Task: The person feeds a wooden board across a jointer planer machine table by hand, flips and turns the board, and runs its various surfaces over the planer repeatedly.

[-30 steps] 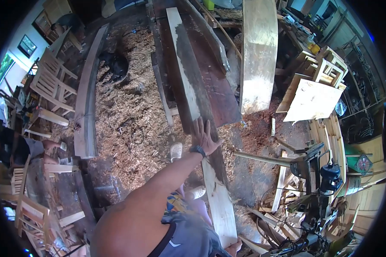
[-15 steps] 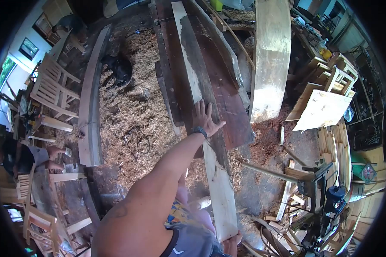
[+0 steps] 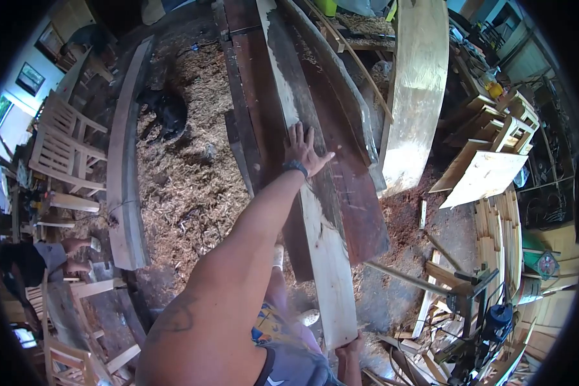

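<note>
A long wooden plank (image 3: 331, 276), pale with a dark rough strip along one side, stretches away from me over dark reddish boards (image 3: 365, 219). My left hand (image 3: 306, 154) lies flat on the plank, fingers spread and thumb out to the right. At the plank's near end my right hand (image 3: 349, 349) grips the end edge; its fingers are partly hidden beneath the wood.
Wood shavings (image 3: 193, 180) cover the floor on the left, where a black dog (image 3: 167, 114) lies. A long beam (image 3: 125, 167) and slatted chair parts (image 3: 67, 151) stand farther left, near another person (image 3: 29, 264). A wide slab (image 3: 418, 90), a machine (image 3: 495, 321) and scrap wood are at right.
The plank has slid forward over the reddish boards, with both my hands moving along with it. My view has shifted slightly.
</note>
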Demonstrator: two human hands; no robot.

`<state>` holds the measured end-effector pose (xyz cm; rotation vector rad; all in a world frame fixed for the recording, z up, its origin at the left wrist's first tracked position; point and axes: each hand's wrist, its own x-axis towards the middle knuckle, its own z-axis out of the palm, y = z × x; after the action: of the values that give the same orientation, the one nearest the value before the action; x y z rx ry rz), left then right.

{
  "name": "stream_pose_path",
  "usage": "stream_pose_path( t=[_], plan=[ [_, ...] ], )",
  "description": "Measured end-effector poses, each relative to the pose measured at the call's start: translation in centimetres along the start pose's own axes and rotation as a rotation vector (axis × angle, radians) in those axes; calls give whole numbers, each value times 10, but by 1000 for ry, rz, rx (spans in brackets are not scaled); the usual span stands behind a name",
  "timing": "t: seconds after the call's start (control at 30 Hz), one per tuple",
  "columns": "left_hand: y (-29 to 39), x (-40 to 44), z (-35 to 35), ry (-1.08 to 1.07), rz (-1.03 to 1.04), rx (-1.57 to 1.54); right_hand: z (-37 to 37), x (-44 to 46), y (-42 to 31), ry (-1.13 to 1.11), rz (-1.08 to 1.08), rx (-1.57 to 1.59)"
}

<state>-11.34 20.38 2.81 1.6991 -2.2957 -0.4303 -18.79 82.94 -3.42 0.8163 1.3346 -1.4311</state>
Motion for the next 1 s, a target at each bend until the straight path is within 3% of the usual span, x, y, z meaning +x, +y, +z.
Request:
stream_pose_path(
  t=[0.2, 0.37, 0.7, 0.8, 0.9, 1.0],
  plan=[
    [-45, 115, -11, 19, 2, 46, 129, 9, -8, 41, -74, -180],
    [-67, 175, -14, 20, 1, 33, 194, 14, -15, 126, -57, -262],
    [-74, 186, -18, -36, 0, -9, 198, 25, -21, 105, -83, -205],
    [-71, 184, -24, -60, -3, 0, 203, 18, -17, 242, -255, -304],
    [-73, 183, -25, -50, 3, -8, 230, -22, -23, 20, -376, -517],
    [-74, 184, -20, -67, 10, -34, 219, -17, -45, 17, -475, -1396]
  ],
)
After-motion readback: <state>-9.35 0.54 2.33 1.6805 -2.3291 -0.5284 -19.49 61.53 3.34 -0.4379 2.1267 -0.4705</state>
